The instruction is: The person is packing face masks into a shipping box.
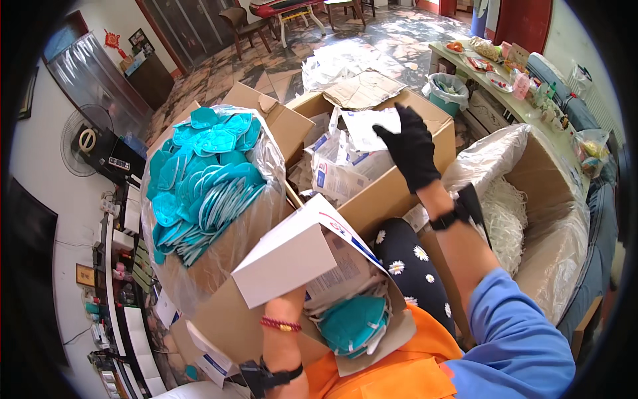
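My right hand (413,147), in a black glove, hangs over a large open carton (392,213) in the middle. Its thumb and fingers are spread beside a white packet (369,130) lying on top there; I see no firm grip on it. Printed white packets (335,176) are heaped inside that carton. My bare left hand goes in behind the flap of a small white box (286,266) on my lap; only the wrist (286,307) shows, the fingers are hidden. Teal cup-shaped face masks (355,326) lie at the box's near end, with a printed packet (349,272) beside them.
At the left, a plastic-lined carton (232,233) is heaped with teal masks (206,173). Another lined carton (551,233) at the right holds white stringy material (503,223). Beyond stand a lined bin (446,93) and a cluttered long table (478,76). A fan (86,139) is at far left.
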Tool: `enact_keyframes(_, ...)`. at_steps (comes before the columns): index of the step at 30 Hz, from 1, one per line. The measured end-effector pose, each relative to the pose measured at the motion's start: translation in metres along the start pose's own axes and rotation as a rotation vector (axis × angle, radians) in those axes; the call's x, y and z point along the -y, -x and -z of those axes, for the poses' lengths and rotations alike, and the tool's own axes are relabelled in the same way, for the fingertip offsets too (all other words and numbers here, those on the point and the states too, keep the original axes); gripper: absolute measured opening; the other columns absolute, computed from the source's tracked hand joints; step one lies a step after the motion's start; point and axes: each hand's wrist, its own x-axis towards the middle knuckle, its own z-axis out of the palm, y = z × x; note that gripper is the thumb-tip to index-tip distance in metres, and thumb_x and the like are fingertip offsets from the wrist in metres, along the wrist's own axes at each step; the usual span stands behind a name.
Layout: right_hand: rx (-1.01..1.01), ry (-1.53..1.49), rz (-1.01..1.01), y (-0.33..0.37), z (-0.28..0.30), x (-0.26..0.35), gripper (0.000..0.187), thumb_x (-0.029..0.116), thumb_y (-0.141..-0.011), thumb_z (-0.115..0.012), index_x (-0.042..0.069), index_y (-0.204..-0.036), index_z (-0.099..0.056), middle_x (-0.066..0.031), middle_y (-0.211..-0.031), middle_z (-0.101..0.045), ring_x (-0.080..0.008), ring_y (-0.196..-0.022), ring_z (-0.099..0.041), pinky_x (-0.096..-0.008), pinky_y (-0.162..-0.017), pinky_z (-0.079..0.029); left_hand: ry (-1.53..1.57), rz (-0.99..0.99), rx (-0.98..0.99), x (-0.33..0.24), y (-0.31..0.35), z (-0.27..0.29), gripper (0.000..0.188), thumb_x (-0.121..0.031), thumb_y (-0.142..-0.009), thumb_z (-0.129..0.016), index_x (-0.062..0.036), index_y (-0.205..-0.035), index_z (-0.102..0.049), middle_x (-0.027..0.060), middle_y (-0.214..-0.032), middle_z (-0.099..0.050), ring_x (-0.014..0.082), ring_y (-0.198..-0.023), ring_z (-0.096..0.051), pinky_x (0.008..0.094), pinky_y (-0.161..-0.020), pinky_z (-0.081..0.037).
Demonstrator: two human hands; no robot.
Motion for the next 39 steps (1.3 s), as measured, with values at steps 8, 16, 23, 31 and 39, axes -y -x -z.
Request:
enact_keyframes(8, 1.098, 0.411, 0.11, 0.065, -0.157, -0.047, 0.055, 0.049, -0.09, -0.055, 0.009, -0.128, -0.062, -0.0172, -0.127, -0.063, -0.0331, -0.118, -0.059, -0.0457, -0.1, -0.045, 0.296, 0.196, 0.149, -0.018, -0.005, 0.04, 0.028, -0.013, -0.083, -0.07, -0.0031, -0.109, -0.069, 0.0187, -0.099, -0.068, 0.0376, -0.092, -0.066, 0.0455, -0.082, -0.053)
enact_keyframes(16, 1.137, 0.308, 0.124, 0.031, -0.116, -0.075, 0.042, 0.046, -0.093, -0.053, 0.011, -0.099, -0.077, -0.0115, -0.098, -0.074, -0.032, -0.091, -0.071, -0.0394, -0.083, -0.054, 0.235, 0.246, 0.193, -0.014, 0.014, 0.041, 0.031, -0.023, -0.083, -0.074, -0.0049, -0.108, -0.07, 0.0161, -0.1, -0.069, 0.0366, -0.09, -0.066, 0.0443, -0.08, -0.053)
enact_keyframes(23, 1.073, 0.031, 0.606, 0.066, -0.032, -0.017, 0.048, 0.055, -0.07, -0.077, 0.01, -0.087, -0.074, -0.0107, -0.088, -0.072, -0.0302, -0.089, -0.069, -0.0426, -0.081, -0.05, 0.346, 0.467, 0.317, -0.019, 0.011, 0.068, 0.028, -0.019, -0.084, -0.073, -0.0025, -0.107, -0.069, 0.0202, -0.1, -0.069, 0.039, -0.093, -0.065, 0.0446, -0.083, -0.052)
enact_keyframes(31, 0.957, 0.182, 0.741, 0.062, -0.05, -0.026, 0.045, 0.053, -0.063, -0.08, 0.012, -0.08, -0.075, -0.01, -0.079, -0.069, -0.029, -0.081, -0.068, -0.0408, -0.075, -0.049, 0.372, 0.466, 0.097, -0.014, 0.0, 0.093, 0.028, -0.008, -0.074, -0.079, 0.0037, -0.097, -0.07, 0.0218, -0.091, -0.07, 0.0397, -0.088, -0.067, 0.044, -0.08, -0.052)
enact_keyframes(39, 0.808, 0.292, 0.666, 0.06, -0.014, 0.01, 0.031, 0.041, -0.069, -0.08, 0.014, -0.08, -0.074, -0.0065, -0.083, -0.07, -0.0283, -0.077, -0.068, -0.0399, -0.07, -0.052, 0.607, 0.42, 0.087, -0.012, 0.011, 0.101, 0.028, -0.005, -0.079, -0.074, -0.0002, -0.107, -0.071, 0.02, -0.095, -0.071, 0.0346, -0.082, -0.069, 0.0371, -0.077, -0.054)
